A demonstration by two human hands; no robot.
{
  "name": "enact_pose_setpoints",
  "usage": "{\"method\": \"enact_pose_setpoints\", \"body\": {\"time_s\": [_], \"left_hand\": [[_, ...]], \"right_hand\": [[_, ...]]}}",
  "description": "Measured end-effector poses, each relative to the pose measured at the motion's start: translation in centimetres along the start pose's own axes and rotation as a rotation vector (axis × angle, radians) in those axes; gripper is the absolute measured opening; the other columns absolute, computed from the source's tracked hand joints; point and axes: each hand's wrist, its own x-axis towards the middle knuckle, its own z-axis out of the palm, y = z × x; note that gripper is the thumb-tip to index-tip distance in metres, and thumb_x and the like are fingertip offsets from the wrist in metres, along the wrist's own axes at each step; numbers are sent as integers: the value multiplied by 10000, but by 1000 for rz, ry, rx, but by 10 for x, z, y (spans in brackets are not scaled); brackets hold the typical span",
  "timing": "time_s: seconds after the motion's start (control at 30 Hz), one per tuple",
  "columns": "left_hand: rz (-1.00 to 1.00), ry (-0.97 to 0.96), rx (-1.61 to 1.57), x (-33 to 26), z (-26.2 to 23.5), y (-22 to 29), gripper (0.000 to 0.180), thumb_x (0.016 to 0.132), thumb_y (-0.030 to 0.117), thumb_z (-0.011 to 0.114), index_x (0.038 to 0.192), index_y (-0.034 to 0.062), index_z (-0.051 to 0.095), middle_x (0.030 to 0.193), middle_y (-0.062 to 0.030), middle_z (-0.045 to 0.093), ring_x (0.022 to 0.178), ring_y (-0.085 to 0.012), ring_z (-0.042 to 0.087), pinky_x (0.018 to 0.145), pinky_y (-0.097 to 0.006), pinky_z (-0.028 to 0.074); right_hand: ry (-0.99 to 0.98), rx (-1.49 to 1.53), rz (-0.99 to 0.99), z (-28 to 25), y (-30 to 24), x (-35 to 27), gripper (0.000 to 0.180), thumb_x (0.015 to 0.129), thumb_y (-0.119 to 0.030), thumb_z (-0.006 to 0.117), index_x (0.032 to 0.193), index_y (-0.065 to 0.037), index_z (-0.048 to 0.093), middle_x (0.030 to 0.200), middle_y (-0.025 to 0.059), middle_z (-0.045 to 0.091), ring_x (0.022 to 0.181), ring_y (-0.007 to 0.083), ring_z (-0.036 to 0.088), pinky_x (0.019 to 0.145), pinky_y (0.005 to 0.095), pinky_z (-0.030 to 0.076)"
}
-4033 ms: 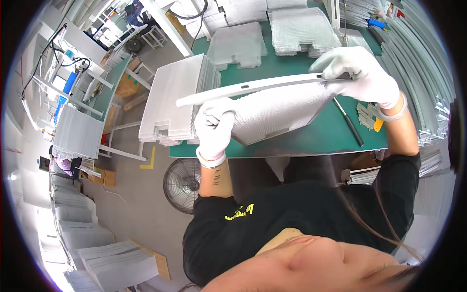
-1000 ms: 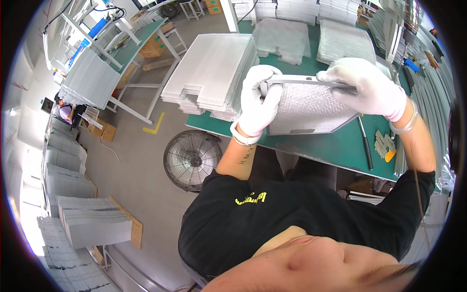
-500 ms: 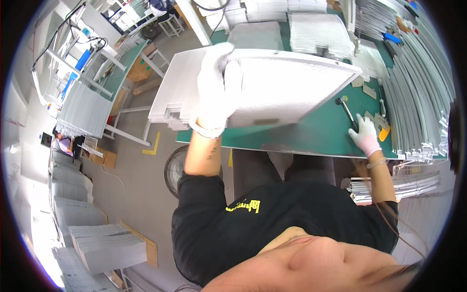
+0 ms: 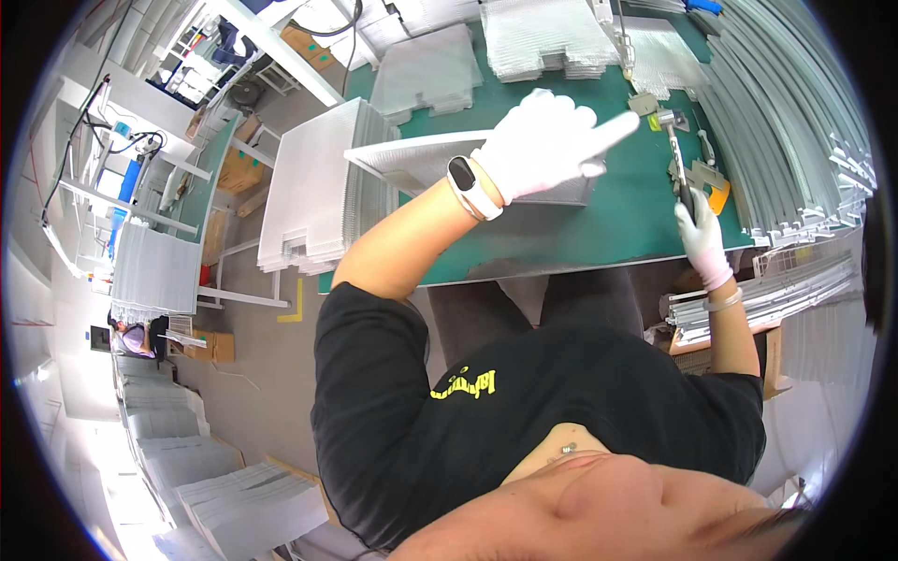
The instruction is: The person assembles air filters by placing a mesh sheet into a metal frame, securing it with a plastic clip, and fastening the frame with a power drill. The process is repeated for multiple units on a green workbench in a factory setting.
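Note:
My right hand (image 4: 703, 245), in a white glove, is closed round the black grip of a small two-faced mallet (image 4: 677, 154). Its head, with one yellow-green face, points away from me over the green table. A white-framed mesh panel (image 4: 421, 154) stands tilted on the table in front of me. My gloved left hand (image 4: 543, 145) is at the panel's upper edge toward its right end, the index finger stretched out to the right and the other fingers bent. The hand hides part of the frame and the exact grip.
Stacked mesh panels (image 4: 313, 182) stand at the table's left, and more stacks (image 4: 547, 37) lie at the back. Long grey-white strips (image 4: 790, 122) pile up on the right. An orange-handled tool (image 4: 718, 196), a screwdriver (image 4: 706, 148) and small metal plates lie near the mallet.
My right hand has taken hold of the mallet and lifted its head. The panel has come down from the left stack and turned, while my left hand has moved right along it.

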Motion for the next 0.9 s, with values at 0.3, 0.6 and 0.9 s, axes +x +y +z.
{"method": "enact_pose_setpoints", "body": {"time_s": [0.3, 0.6, 0.9], "left_hand": [[-491, 641, 45, 7, 59, 28, 740, 696, 426, 818, 1260, -10, 621, 734, -44, 579, 706, -228, 550, 937, -479, 405], [-583, 749, -8, 19, 76, 28, 517, 693, 308, 725, 1143, 61, 662, 657, -48, 503, 675, -239, 515, 790, -419, 375], [-567, 754, -33, 23, 80, 28, 552, 696, 331, 726, 1180, 81, 635, 663, -52, 515, 700, -251, 541, 836, -443, 371]], "right_hand": [[-336, 21, -171, -121, -170, 49, 623, 988, -213, 581, 1542, -22, 369, 1371, 143, 610, 849, 140, 620, 839, 304, 508], [-135, -317, -732, -134, -196, 78, 549, 1028, -106, 455, 1560, -31, 345, 928, 43, 598, 666, 61, 429, 625, 206, 397], [-360, -391, -556, -102, -171, 44, 565, 920, -8, 557, 1477, -64, 483, 1125, 206, 684, 924, 371, 686, 845, 413, 540]]}}
